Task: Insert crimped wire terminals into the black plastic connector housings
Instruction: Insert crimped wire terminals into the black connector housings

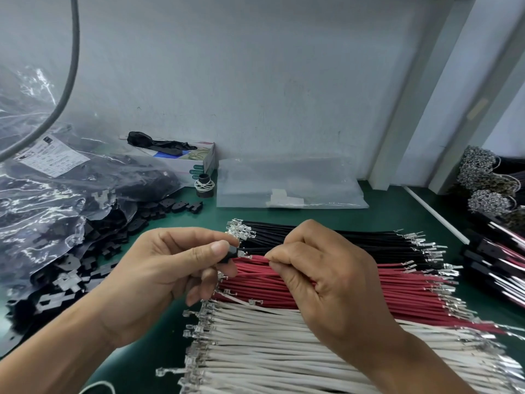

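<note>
One black housing [227, 255] pinched in left hand [159, 275]; red wire [257, 260] pinched by right hand [321, 275], terminal [243, 253] at its mouth. Risk of jamming if tilted.

Views: one only, the head camera; no second view shares the scene.
Position: at the person's head, above the near edge of the green table [383, 211].
Direction: forward and down, across the table toward the pale wall [255, 81] behind it.
Nearness: close; the left hand [159, 277] and right hand [326, 280] fill the lower middle, forearms running off the bottom edge.
Lens: wide-angle; the grey cable [68, 81] at upper left and the white posts [420, 89] at right lean and bow.
Coverage: table from front edge to wall, both sides cut off.
</note>
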